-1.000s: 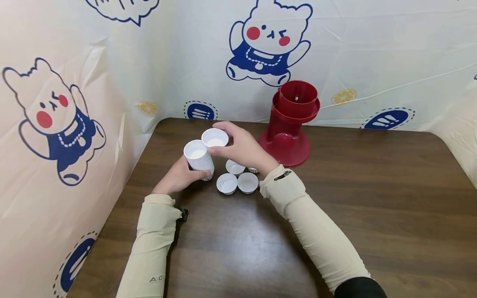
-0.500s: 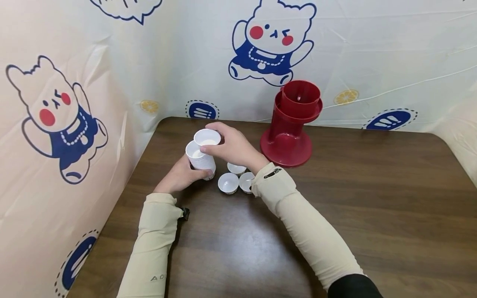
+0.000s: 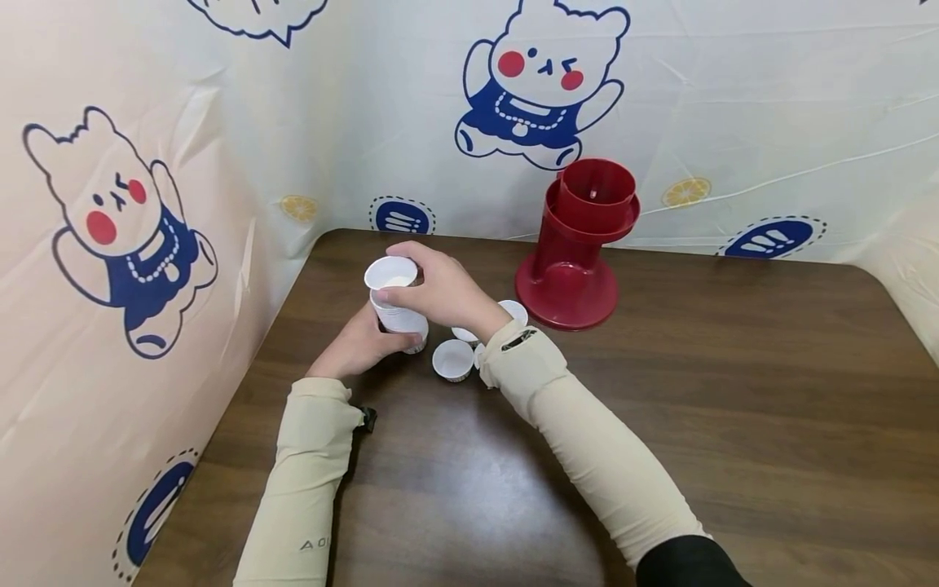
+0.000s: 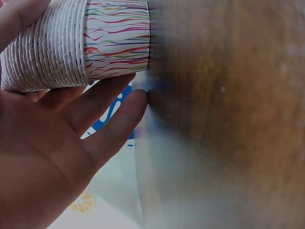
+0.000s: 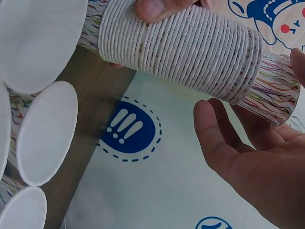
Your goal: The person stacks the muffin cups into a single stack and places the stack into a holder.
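My left hand (image 3: 357,344) grips a tall stack of white paper cups (image 3: 402,320), thumb across its side. In the left wrist view, wavy coloured lines decorate the lowest cup (image 4: 116,40), whose base is close over the table. Above the stack's mouth, my right hand (image 3: 447,287) pinches a single paper cup (image 3: 391,271) between thumb and fingers. The right wrist view has this cup's patterned wall (image 5: 272,88) lined up with the stack's end, its lower part overlapping the top rims. Several loose cups (image 3: 452,361) stand on the table by my right forearm, partly hidden by it.
A red plastic stand (image 3: 568,277) with a round base and a cylindrical top is at the back, right of the cups. The brown wooden table (image 3: 734,391) meets a printed cloth (image 3: 697,106) behind and at the left.
My right hand has moved left with its cup, from beside the stack to over its mouth. The left hand keeps its grip on the stack. The view has shifted slightly.
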Demonstrator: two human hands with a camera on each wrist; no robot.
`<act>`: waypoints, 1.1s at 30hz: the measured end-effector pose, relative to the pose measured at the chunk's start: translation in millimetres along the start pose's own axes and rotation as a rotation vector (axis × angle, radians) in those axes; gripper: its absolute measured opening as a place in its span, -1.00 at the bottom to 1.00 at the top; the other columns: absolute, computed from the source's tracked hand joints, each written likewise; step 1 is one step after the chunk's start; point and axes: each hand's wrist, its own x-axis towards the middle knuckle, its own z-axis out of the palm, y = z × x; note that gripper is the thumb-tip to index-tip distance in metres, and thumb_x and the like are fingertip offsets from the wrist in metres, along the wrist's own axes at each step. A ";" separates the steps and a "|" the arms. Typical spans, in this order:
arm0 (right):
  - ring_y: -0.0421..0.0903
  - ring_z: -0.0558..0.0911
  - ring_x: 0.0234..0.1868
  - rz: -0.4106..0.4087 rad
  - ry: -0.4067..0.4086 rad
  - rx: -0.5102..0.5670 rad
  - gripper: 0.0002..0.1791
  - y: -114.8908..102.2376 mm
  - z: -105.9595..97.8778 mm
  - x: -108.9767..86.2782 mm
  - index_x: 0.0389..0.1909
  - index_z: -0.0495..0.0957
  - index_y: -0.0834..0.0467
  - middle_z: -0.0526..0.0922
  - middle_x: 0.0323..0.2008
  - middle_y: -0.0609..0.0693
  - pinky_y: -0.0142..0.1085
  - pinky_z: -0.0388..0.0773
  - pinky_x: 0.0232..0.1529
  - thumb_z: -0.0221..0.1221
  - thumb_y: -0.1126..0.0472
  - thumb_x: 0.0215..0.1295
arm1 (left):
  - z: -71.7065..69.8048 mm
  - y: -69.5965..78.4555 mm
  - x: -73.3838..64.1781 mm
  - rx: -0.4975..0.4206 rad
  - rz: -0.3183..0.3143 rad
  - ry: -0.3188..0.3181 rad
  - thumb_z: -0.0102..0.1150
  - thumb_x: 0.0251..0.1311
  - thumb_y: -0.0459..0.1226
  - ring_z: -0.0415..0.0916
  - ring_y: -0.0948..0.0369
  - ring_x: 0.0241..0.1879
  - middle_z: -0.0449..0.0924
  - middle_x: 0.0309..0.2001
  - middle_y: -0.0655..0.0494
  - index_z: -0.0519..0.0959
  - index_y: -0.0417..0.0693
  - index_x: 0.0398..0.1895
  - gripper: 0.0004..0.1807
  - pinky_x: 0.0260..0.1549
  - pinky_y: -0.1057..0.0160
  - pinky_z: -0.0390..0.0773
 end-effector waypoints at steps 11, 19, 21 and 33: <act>-0.10 0.52 0.09 0.023 -0.019 -0.025 -0.31 5.5 9.4 0.6 0.39 0.39 0.08 0.54 0.21 -0.01 -0.29 0.47 0.08 0.38 0.05 0.28 | 0.3 0.6 -0.5 0.004 0.014 -0.005 0.43 0.16 -0.24 0.40 -0.08 0.16 0.38 0.25 -0.17 0.12 -0.20 0.44 -0.12 0.24 -0.11 0.33; -0.09 0.53 0.08 0.042 -0.043 -0.039 -0.28 14.0 13.8 -1.2 0.41 0.37 0.09 0.55 0.21 0.01 -0.29 0.46 0.08 0.38 0.02 0.28 | 1.3 0.9 0.2 -0.035 0.025 0.001 0.45 0.13 -0.27 0.39 -0.06 0.14 0.42 0.21 -0.13 0.21 -0.21 0.38 -0.18 0.21 -0.07 0.35; -0.08 0.53 0.07 0.041 -0.047 -0.041 -0.26 15.6 14.2 -1.6 0.42 0.36 0.10 0.55 0.20 0.02 -0.28 0.46 0.08 0.38 0.01 0.27 | 1.1 0.6 0.4 -0.030 0.028 0.001 0.46 0.12 -0.26 0.39 -0.05 0.15 0.42 0.22 -0.13 0.21 -0.21 0.39 -0.17 0.22 -0.07 0.34; 0.05 0.55 0.22 0.054 -0.110 -0.083 -0.27 33.6 -5.6 -9.8 0.41 0.35 0.14 0.53 0.26 0.12 -0.17 0.48 0.18 0.38 0.11 0.26 | 1.0 1.5 0.5 0.018 -0.028 0.016 0.47 0.09 -0.22 0.42 -0.09 0.15 0.45 0.19 -0.20 0.21 -0.26 0.39 -0.14 0.23 -0.11 0.33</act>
